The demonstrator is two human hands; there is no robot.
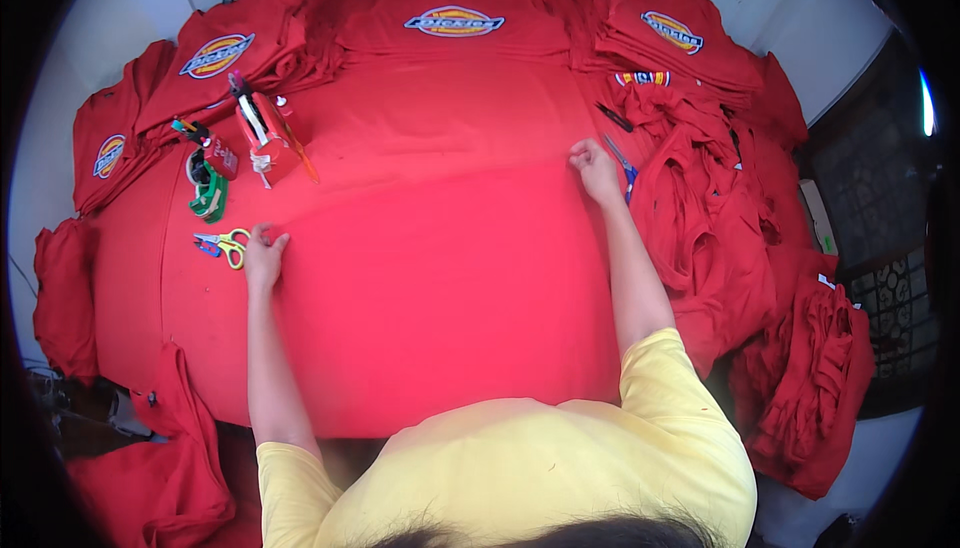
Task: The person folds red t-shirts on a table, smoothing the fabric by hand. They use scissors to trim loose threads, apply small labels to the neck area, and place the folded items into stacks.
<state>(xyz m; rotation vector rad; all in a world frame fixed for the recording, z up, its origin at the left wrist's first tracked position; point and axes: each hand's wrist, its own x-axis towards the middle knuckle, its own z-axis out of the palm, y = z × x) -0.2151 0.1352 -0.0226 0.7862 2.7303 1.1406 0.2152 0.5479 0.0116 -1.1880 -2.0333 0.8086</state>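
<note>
A bright red piece of fabric point(440, 308) spreads across the red-covered table in front of me, its near part reaching up to my yellow shirt. With its fingers closed, my left hand point(263, 260) pinches the far left corner. On the far right corner my right hand point(596, 170) has the cloth between thumb and fingers. Yellow-handled scissors point(234, 248) lie just left of my left hand, beside a small blue thread snipper point(208, 246). Close to my right hand are blue-handled scissors point(626, 170), partly against crumpled red garments.
Folded red shirts with logo prints point(450, 23) line the far edge, with another stack point(215, 53) at far left. Loose red garments point(690, 198) heap at the right. A green tape dispenser point(208, 198) and a red holder point(268, 138) stand at left. Black snips point(614, 116) lie far right.
</note>
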